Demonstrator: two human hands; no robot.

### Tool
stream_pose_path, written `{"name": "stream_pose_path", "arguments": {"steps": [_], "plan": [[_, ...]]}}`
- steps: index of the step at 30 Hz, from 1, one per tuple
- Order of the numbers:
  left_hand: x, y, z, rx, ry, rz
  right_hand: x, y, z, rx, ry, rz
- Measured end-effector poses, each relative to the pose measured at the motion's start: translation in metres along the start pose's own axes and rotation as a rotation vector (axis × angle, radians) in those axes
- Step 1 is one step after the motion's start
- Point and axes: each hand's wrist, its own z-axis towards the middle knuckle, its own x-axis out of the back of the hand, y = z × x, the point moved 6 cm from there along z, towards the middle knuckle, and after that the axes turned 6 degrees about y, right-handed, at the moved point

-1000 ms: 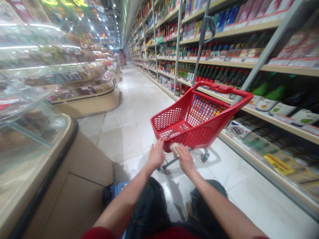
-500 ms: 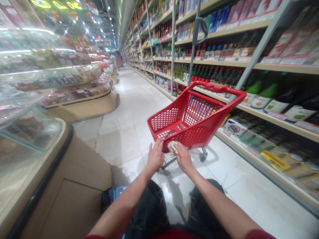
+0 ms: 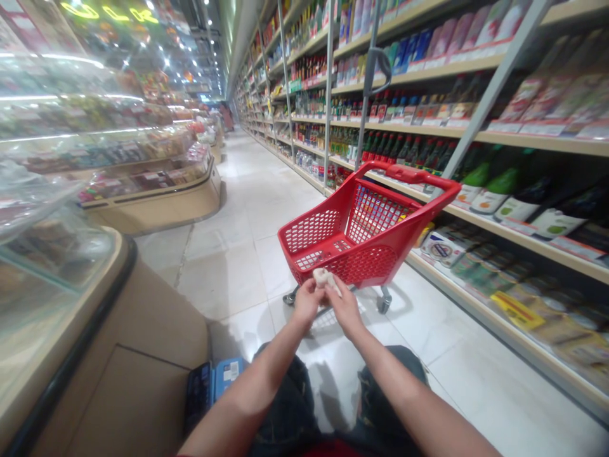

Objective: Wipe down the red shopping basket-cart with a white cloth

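Note:
A red plastic shopping cart [image 3: 361,238] stands on the white tiled aisle floor in front of me, tilted toward the shelves at right. My left hand [image 3: 307,303] and my right hand [image 3: 346,308] meet just below the cart's near edge. Both pinch a small pale crumpled cloth or tissue [image 3: 324,277] between them. Neither hand touches the cart. My knees in dark trousers show at the bottom of the view.
Long shelves of bottles and packets [image 3: 428,127] run along the right. Glass display counters [image 3: 143,171] line the left, with a beige counter base [image 3: 118,355] close by. A blue and black object [image 3: 214,381] lies on the floor by my left leg.
My left hand left the cart's near rim and joined the right on the pale cloth. The cart sits slightly farther away and lower in the view.

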Motion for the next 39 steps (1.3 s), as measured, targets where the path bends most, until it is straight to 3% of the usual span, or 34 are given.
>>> {"name": "stream_pose_path", "arguments": {"steps": [3,6,10,13,17,20,24,27,29,31,34,36,39], "plan": [[-0.001,0.007,0.0,0.046,0.019,-0.119,-0.002,-0.002,0.001,-0.093,0.003,0.088],[-0.011,0.013,-0.003,0.149,-0.075,-0.294,-0.002,-0.009,0.005,-0.114,0.006,0.245],[-0.018,0.011,-0.007,0.305,-0.141,-0.41,-0.009,-0.015,0.007,-0.166,-0.144,0.411],[-0.021,0.004,-0.008,0.382,-0.176,-0.349,-0.009,-0.019,0.004,-0.068,-0.158,0.244],[-0.027,-0.001,-0.007,0.378,-0.202,-0.28,-0.007,-0.034,-0.005,0.273,-0.046,-0.158],[-0.025,0.004,0.001,0.219,-0.135,-0.127,-0.011,-0.049,-0.005,0.532,0.009,-0.322],[-0.003,0.025,0.018,-0.087,0.044,0.16,-0.014,-0.06,0.028,0.688,0.067,-0.452],[0.012,0.044,0.027,-0.37,0.102,0.713,-0.023,-0.058,0.058,0.739,0.065,-0.597],[0.014,0.047,0.029,-0.506,0.054,1.171,-0.037,-0.049,0.067,0.754,-0.025,-0.718],[0.016,0.042,0.029,-0.534,-0.014,1.438,-0.053,-0.036,0.066,0.785,-0.158,-0.818],[0.017,0.038,0.028,-0.552,-0.061,1.585,-0.062,-0.022,0.058,0.892,-0.306,-0.882],[0.018,0.037,0.026,-0.565,-0.077,1.605,-0.05,-0.017,0.063,0.941,-0.315,-0.894],[0.018,0.036,0.024,-0.568,-0.081,1.609,-0.01,-0.013,0.091,0.884,-0.197,-0.929]]}}
